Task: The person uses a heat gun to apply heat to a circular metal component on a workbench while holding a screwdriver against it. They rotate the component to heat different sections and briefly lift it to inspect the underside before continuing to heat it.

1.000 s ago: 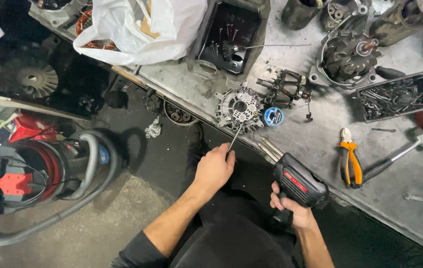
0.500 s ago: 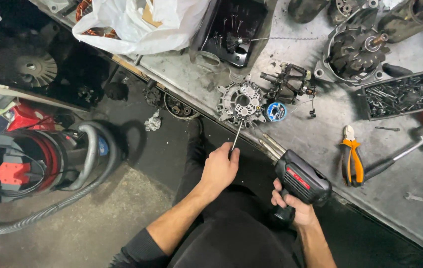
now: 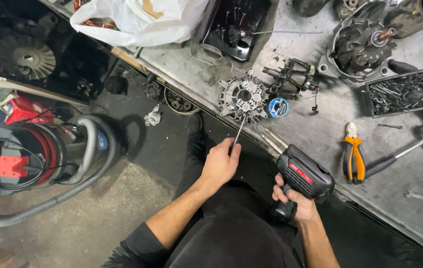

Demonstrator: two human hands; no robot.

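Here the left hand (image 3: 220,163) is closed around a thin screwdriver (image 3: 239,131), whose tip touches the near edge of a round, finned alternator end plate (image 3: 243,97) lying on the grey, stained workbench (image 3: 320,129). The right hand (image 3: 294,202) grips the handle of a black soldering gun (image 3: 298,168) with a red panel, its two metal prongs pointing up toward the bench edge. Just beside the plate sit a small blue spool (image 3: 278,106) and a dark rotor (image 3: 291,79). Farther right lie orange-handled pliers (image 3: 353,151), a metal tray of screws (image 3: 402,92) and an open alternator housing (image 3: 357,44). A white plastic bag (image 3: 137,20) rests at the far end. Below the bench, on the rough concrete floor (image 3: 87,218), stands a vacuum cleaner (image 3: 28,154) with a grey hose.
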